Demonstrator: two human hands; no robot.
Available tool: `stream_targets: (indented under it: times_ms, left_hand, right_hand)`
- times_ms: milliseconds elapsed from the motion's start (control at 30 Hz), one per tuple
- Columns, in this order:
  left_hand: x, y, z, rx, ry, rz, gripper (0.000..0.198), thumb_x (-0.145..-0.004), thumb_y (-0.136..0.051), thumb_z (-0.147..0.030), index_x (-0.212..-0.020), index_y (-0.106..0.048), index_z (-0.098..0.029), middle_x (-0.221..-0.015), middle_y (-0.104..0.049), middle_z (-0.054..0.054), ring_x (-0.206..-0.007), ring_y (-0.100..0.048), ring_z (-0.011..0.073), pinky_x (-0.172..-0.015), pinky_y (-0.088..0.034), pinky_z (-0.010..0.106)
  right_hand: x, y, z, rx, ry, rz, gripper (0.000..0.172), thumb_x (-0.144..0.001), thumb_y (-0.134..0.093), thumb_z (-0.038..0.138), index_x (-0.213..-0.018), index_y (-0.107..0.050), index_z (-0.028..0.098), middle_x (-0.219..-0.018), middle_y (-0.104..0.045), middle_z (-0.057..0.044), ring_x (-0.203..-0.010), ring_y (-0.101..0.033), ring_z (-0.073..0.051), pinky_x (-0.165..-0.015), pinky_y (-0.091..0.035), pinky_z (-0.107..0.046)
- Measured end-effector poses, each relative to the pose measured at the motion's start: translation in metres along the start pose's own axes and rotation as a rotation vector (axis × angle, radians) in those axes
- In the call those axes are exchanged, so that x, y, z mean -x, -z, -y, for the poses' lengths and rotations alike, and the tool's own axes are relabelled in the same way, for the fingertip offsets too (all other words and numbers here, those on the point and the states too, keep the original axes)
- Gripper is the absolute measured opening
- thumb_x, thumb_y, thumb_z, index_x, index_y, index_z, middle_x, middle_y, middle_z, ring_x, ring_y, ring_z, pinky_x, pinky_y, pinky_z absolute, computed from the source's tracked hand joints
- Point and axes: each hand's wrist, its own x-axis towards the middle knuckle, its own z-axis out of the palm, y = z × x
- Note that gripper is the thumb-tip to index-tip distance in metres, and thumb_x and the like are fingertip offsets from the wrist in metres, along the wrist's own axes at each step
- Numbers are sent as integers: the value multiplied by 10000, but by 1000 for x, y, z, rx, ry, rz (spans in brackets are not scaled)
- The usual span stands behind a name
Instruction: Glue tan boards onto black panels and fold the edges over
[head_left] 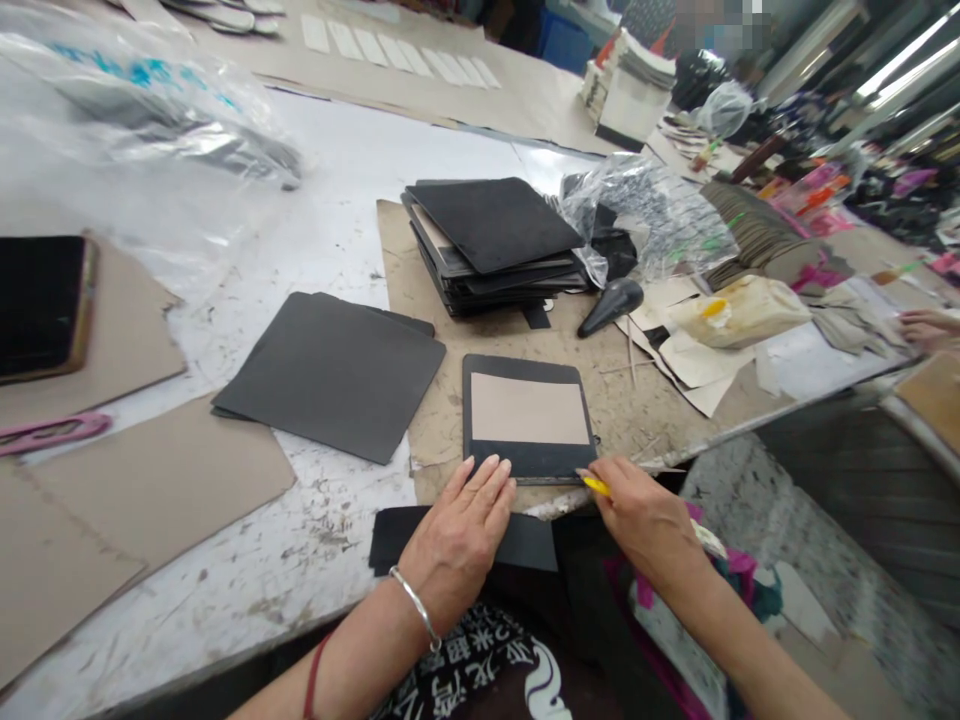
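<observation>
In front of me a black panel (528, 458) with a beige rectangular piece (531, 408) on it lies on a brown cardboard sheet. My left hand (463, 520) rests flat over the panel's lower left edge, fingers stretched out and empty. At the lower right corner, my right hand (636, 505) is closed around a small yellow tool (596, 484); its tip touches or nearly touches the panel's edge, and its kind I cannot make out. Under my left wrist, dark strips (529, 543) lie at the table's front edge, partly covered.
Grey-black sheets (337, 375) lie to the left, and a stack of black panels (495, 225) stands behind. Rightward are a dark teardrop-shaped object (611, 305), a pale yellow container (742, 312) and clear plastic (652, 215). A phone (41, 305) is far left. Another person's hand (934, 328) shows at right.
</observation>
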Motion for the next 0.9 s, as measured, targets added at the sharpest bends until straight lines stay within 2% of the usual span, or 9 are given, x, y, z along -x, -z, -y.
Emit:
stream_targets:
  times_ms: [100, 200, 333, 500, 633, 700, 767, 833, 900]
  left_hand:
    - [0, 0, 0, -4, 1, 2, 521, -740, -302, 35, -1222, -472, -64, -1313, -466, 144, -1246, -374, 243, -1010, -372, 432]
    - [0, 0, 0, -13, -3, -9, 564, -702, -295, 58, -1224, -468, -64, -1305, -477, 141, -1247, -373, 233, -1005, -380, 427]
    - [0, -1, 0, -22, -26, -17, 595, -669, -290, 75, -1225, -461, -53, -1298, -480, 157, -1248, -371, 240, -996, -387, 448]
    - [0, -1, 0, 3, -27, -17, 654, -622, -292, 92, -1241, -440, -56, -1297, -476, 175, -1254, -356, 251, -978, -400, 485]
    - [3, 1, 4, 237, 30, -85, 679, -617, -306, 83, -1244, -453, -131, -1293, -493, 137, -1234, -397, 223, -993, -383, 491]
    - [4, 6, 6, 457, 176, -166, 563, -694, -339, 30, -1190, -513, -173, -1250, -539, 105, -1184, -462, 215, -1001, -379, 468]
    - [5, 13, 7, 708, 490, -278, 353, -793, -414, -101, -1094, -579, -184, -1108, -628, 86, -1053, -565, 213, -943, -439, 403]
    - [2, 21, 6, 958, 870, -416, 246, -812, -521, -262, -1020, -607, -162, -830, -666, 49, -803, -627, 174, -757, -510, 292]
    - [-5, 30, 4, 1237, 1099, -541, 351, -741, -636, -371, -998, -600, -135, -574, -547, -30, -542, -538, 103, -540, -461, 207]
  right_hand:
    - [8, -5, -18, -53, -106, 18, 191, -892, -384, 217, -866, -566, 164, -779, -600, -72, -754, -576, -189, -688, -420, -280]
    - [6, -11, -21, -187, -160, 21, 221, -890, -362, 216, -916, -568, 139, -829, -621, -104, -804, -591, -204, -722, -444, -302]
    - [-3, -9, -17, -444, -357, 58, 227, -865, -387, 287, -861, -574, 157, -718, -628, -75, -657, -599, -194, -627, -463, -311]
    - [-10, 3, -13, -945, -766, 197, 236, -806, -452, 415, -788, -508, 186, -412, -424, 67, -336, -387, -92, -354, -300, -202]
    - [-14, 8, -10, -1357, -872, 216, 361, -712, -566, 515, -673, -397, 199, -385, -323, 111, -321, -251, -27, -333, -170, -145]
    - [-14, 10, -8, -1463, -840, 235, 415, -672, -607, 537, -651, -369, 199, -389, -322, 113, -333, -242, -17, -339, -151, -138]
    - [-12, 14, -6, -1511, -801, 214, 434, -661, -617, 548, -652, -361, 197, -394, -332, 112, -340, -244, -14, -345, -148, -138]
    - [-10, 20, -4, -1529, -766, 161, 436, -665, -612, 554, -663, -360, 198, -400, -333, 114, -345, -241, -13, -351, -148, -140]
    - [-9, 27, -3, -1540, -735, 114, 445, -663, -610, 560, -659, -344, 204, -398, -316, 117, -346, -234, -16, -352, -141, -147]
